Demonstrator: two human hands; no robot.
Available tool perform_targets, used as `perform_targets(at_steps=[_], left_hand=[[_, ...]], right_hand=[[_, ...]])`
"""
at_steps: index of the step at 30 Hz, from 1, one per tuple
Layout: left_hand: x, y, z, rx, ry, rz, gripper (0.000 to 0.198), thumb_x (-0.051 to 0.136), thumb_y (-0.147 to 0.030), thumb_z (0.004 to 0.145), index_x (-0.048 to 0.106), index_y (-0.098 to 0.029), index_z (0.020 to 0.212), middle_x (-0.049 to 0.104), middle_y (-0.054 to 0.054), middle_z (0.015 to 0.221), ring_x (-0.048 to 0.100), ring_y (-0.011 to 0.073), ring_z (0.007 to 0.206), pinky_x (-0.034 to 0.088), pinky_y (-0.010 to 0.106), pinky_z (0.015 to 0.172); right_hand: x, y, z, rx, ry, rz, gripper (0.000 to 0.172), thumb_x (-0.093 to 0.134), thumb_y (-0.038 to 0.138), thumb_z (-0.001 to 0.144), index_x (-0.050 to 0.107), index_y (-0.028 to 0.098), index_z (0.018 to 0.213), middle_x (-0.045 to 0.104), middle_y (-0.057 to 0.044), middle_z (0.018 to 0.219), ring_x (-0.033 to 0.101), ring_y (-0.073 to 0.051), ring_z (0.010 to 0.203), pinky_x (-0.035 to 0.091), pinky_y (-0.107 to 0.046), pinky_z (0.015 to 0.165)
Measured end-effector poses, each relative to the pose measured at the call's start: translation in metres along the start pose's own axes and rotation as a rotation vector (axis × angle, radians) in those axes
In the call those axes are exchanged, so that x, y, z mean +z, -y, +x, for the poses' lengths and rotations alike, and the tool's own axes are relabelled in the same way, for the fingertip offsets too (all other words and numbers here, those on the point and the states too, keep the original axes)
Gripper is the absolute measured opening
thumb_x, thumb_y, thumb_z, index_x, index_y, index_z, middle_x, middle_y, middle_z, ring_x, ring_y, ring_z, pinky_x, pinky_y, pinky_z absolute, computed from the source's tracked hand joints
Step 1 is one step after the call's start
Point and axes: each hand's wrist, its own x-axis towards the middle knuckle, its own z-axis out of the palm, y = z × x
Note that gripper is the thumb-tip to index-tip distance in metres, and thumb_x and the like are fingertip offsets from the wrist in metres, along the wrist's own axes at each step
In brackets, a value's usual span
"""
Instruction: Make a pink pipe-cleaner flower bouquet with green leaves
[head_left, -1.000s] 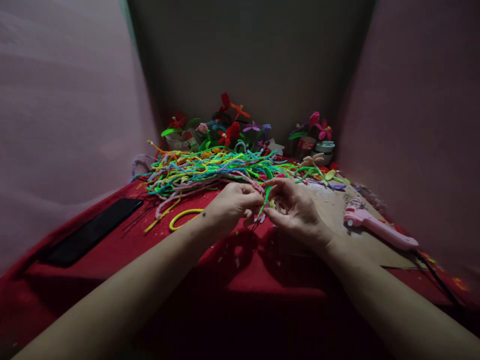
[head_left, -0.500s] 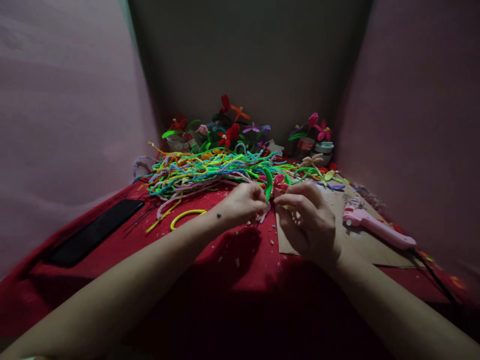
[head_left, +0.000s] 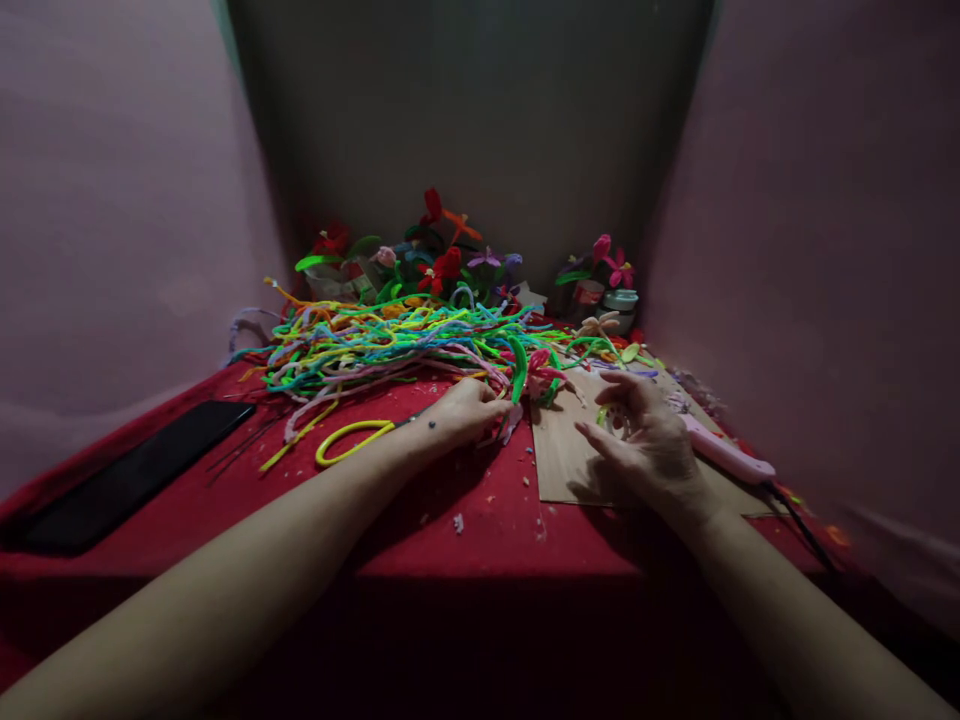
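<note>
My left hand [head_left: 466,408] rests on the red cloth [head_left: 480,520] with its fingers pinched on a small pipe-cleaner flower [head_left: 531,372] that has a green leaf and pink petals. My right hand [head_left: 646,432] hovers over a brown cardboard sheet [head_left: 564,466], fingers spread and loosely curled, nothing clearly in them. A small pale ring-shaped piece [head_left: 611,418] lies under its fingers. The two hands are a short gap apart.
A big heap of coloured pipe cleaners [head_left: 390,340] lies behind my hands. Finished flowers [head_left: 442,250] and small jars [head_left: 607,290] stand at the back wall. A pink glue gun [head_left: 724,455] lies right, a black phone [head_left: 127,480] left, a yellow loop [head_left: 349,440] near my left wrist.
My hands have come apart. The right hand has let go of the flower and moved right over the cardboard, opening its fingers. The left hand keeps the flower and has lowered onto the cloth.
</note>
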Motion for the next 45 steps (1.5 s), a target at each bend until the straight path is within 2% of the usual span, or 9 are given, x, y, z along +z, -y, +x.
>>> perform_targets(at_steps=[9,13,16,19,24,28,35,39,45], left_hand=[[0.004,-0.003,-0.001,0.007,0.067,-0.14,0.024,0.06,-0.021,0.068,0.047,-0.017,0.048,0.034,-0.007,0.037,0.025,0.0044,0.03,0.015,0.021,0.035],[0.0,-0.009,-0.009,0.027,0.109,-0.321,0.02,0.062,-0.024,0.07,0.052,-0.016,0.055,0.038,-0.007,0.04,0.025,0.0031,0.03,0.015,0.02,0.035],[-0.003,-0.013,-0.014,0.065,0.15,-0.481,0.017,0.064,-0.026,0.071,0.057,-0.014,0.06,0.041,-0.006,0.041,0.026,0.0021,0.031,0.013,0.019,0.035],[-0.004,-0.016,-0.017,0.106,0.122,-0.592,0.017,0.068,-0.026,0.069,0.059,-0.013,0.064,0.044,-0.006,0.044,0.028,0.0012,0.033,0.014,0.018,0.035],[-0.001,-0.019,-0.021,0.144,0.091,-0.68,0.019,0.07,-0.027,0.068,0.057,-0.013,0.065,0.044,-0.007,0.045,0.028,0.001,0.034,0.017,0.017,0.036],[-0.002,-0.016,-0.021,0.185,0.133,-0.648,0.02,0.069,-0.029,0.069,0.061,-0.012,0.067,0.053,-0.002,0.053,0.038,0.0026,0.039,0.02,0.018,0.039],[-0.013,-0.009,-0.016,0.252,0.063,-0.62,0.025,0.072,-0.033,0.065,0.067,-0.01,0.075,0.042,-0.006,0.047,0.028,0.0017,0.039,0.018,0.019,0.04],[-0.017,-0.01,-0.014,0.273,0.02,-0.727,0.022,0.072,-0.031,0.065,0.062,-0.013,0.073,0.043,-0.006,0.049,0.03,0.0025,0.04,0.02,0.019,0.04],[-0.018,-0.007,-0.012,0.316,-0.04,-0.618,0.024,0.07,-0.029,0.068,0.055,-0.011,0.062,0.043,-0.005,0.05,0.033,0.0029,0.042,0.022,0.02,0.041]], right_hand=[[-0.001,-0.01,0.003,0.029,0.098,-0.208,0.04,0.063,0.026,0.071,0.053,0.017,0.108,0.058,-0.007,0.087,0.057,-0.021,0.077,0.047,-0.037,0.069],[0.0,-0.024,0.003,0.036,0.207,-0.347,0.025,0.064,0.03,0.07,0.06,0.017,0.092,0.061,-0.009,0.087,0.056,-0.025,0.084,0.045,-0.041,0.073],[-0.001,-0.019,0.003,0.007,0.138,-0.37,0.016,0.064,0.034,0.07,0.063,0.019,0.077,0.06,-0.009,0.085,0.053,-0.028,0.088,0.041,-0.045,0.08],[0.001,0.006,0.003,0.087,0.047,-0.167,0.015,0.06,0.033,0.074,0.064,0.019,0.072,0.06,-0.009,0.082,0.053,-0.026,0.086,0.039,-0.044,0.082],[0.021,0.05,0.006,0.441,0.448,0.5,0.031,0.049,0.044,0.083,0.066,0.018,0.08,0.063,-0.005,0.074,0.054,-0.016,0.062,0.041,-0.03,0.059],[0.041,0.059,0.014,0.602,0.488,0.942,0.029,0.056,0.043,0.079,0.062,0.015,0.071,0.059,-0.003,0.062,0.053,-0.014,0.057,0.039,-0.027,0.056],[0.053,0.057,0.031,0.533,0.411,0.873,0.023,0.066,0.037,0.071,0.062,0.015,0.067,0.06,-0.001,0.059,0.051,-0.012,0.055,0.038,-0.027,0.059],[0.054,0.06,0.043,0.446,0.517,0.724,0.029,0.065,0.04,0.071,0.06,0.015,0.058,0.06,-0.002,0.056,0.052,-0.012,0.056,0.038,-0.028,0.061],[0.063,0.057,0.045,0.413,0.59,0.87,0.027,0.062,0.042,0.074,0.066,0.016,0.079,0.064,-0.002,0.065,0.057,-0.014,0.062,0.043,-0.028,0.066]])
